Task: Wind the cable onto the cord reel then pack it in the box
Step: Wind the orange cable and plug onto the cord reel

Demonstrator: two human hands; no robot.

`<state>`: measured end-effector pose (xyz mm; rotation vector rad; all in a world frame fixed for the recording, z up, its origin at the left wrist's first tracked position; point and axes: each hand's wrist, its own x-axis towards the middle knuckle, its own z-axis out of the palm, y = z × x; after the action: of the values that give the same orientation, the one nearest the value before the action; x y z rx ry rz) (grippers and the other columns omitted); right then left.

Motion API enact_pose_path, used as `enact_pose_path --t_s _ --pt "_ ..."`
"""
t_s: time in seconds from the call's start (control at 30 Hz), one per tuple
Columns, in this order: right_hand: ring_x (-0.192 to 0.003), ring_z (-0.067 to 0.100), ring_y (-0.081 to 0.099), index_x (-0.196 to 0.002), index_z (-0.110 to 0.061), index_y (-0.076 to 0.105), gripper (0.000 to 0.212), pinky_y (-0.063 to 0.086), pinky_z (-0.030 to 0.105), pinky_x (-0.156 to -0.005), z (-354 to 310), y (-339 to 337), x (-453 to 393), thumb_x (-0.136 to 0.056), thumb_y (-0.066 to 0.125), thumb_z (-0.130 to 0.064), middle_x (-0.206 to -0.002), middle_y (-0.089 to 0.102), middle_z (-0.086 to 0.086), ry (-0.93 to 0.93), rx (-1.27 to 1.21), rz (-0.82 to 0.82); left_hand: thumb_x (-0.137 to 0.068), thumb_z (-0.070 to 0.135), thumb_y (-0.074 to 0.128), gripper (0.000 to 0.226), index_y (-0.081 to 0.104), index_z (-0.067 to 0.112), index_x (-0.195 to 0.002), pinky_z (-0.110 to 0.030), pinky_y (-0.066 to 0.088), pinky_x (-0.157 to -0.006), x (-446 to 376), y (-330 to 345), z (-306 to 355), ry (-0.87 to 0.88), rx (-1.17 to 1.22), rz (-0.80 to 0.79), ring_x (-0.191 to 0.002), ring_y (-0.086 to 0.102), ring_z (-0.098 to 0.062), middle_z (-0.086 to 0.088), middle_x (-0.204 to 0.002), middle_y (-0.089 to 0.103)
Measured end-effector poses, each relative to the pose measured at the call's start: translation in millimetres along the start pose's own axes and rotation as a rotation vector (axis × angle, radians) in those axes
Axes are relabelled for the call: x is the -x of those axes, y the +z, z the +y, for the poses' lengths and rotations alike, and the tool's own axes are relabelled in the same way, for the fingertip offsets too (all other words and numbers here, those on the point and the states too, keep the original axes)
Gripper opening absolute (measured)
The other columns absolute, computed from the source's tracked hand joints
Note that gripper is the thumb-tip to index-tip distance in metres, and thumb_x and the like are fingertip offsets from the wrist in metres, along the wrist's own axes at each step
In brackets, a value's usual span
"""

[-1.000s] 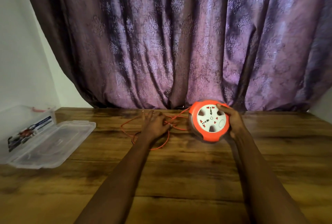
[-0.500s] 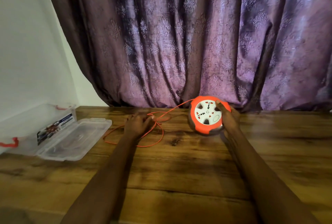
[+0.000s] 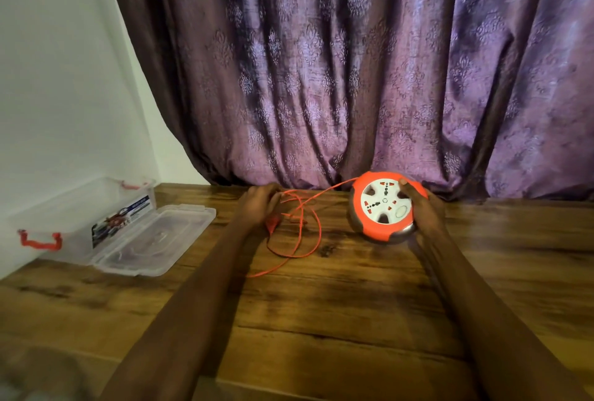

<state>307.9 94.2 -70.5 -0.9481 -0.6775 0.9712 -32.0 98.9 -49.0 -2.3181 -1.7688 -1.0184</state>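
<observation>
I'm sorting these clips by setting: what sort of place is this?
Probably a room in a home, not a workshop. A patterned purple curtain hangs behind a wood-grain table set against a plain white wall, and an everyday clear plastic box sits open at the side.

The orange-and-white cord reel [image 3: 384, 206] stands tilted in the right hand [image 3: 423, 211]. Its thin orange cable [image 3: 302, 223] loops loosely beside the left hand [image 3: 259, 207]. The clear box [image 3: 86, 223] lies open, well left of both

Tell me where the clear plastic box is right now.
The clear plastic box sits open at the wooden table's far left, against the white wall, its lid lying flat beside it.
</observation>
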Motion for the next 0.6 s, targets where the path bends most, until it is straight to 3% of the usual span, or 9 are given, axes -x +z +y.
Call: enact_pose_path --t_s 0.2,0.4,0.47,0.6 --pt "-0.056 0.015 0.068 -0.082 -0.002 0.072 0.027 0.055 0.027 -0.051 -9 3 6 -0.073 0.085 -0.023 -0.068 0.073 0.003 -0.044 -0.012 -0.046 -0.097 0.022 0.054 0.02 0.065 0.016 -0.113 -0.04 0.049 -0.08 -17 -9 9 -0.055 0.035 0.096 -0.104 0.066 -0.035 -0.011 -0.106 0.074" --pt "-0.062 0.019 0.066 -0.074 -0.009 0.073 0.018 0.059 0.036 -0.062 -11 2 6 -0.073 0.084 -0.023 -0.074 0.073 0.006 -0.025 -0.025 -0.056 -0.086 0.022 0.064 0.025 0.065 0.016 -0.11 -0.046 0.052 -0.079 -6 -13 -11 -0.273 0.021 0.167 -0.098 0.065 -0.043 -0.024 -0.102 0.07" --pt "-0.062 0.019 0.065 -0.074 -0.009 0.073 0.019 0.058 0.033 -0.062 -11 2 5 -0.073 0.084 -0.024 -0.072 0.072 0.005 -0.03 -0.011 -0.053 -0.088 0.02 0.059 0.028 0.062 0.015 -0.115 -0.049 0.051 -0.082 2 -9 -19 -0.343 -0.084 0.136 -0.104 0.063 -0.044 -0.025 -0.107 0.067" --pt "-0.057 0.016 0.066 -0.068 -0.01 0.073 0.019 0.057 0.029 -0.055 -8 2 5 -0.071 0.085 -0.024 -0.069 0.073 0.003 -0.034 -0.012 -0.058 -0.094 0.041 0.058 0.034 0.066 0.022 -0.121 -0.043 0.046 -0.095 11 -2 -34 -0.385 -0.13 -0.059 -0.117 0.059 -0.038 -0.019 -0.123 0.064"
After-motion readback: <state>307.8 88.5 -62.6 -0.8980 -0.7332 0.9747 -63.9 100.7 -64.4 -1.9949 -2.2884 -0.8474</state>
